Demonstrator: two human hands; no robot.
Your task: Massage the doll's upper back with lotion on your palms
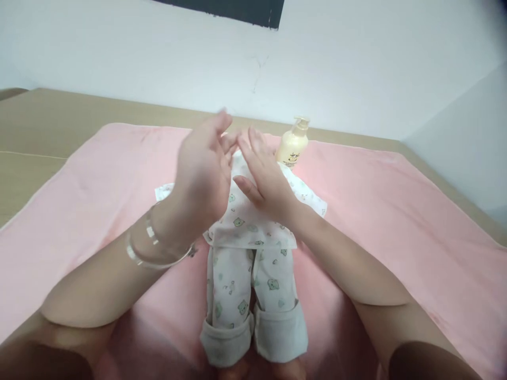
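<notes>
My left hand, with silver bracelets at the wrist, is raised with its palm turned inward and fingers stretched, slightly blurred. My right hand has its fingers extended and its thumb apart; the fingertips of both hands come close together, and I cannot tell if they touch. Neither holds anything. Below them a small baby-like figure lies on its back in a white bear-print top and matching trousers with rolled cuffs. Its head is hidden behind my hands; parts of its feet show at the bottom edge.
A cream-yellow pump bottle stands just beyond my right hand. A pink blanket spreads under the figure, over a wooden table. Behind the table rises a white wall with a dark panel at the top.
</notes>
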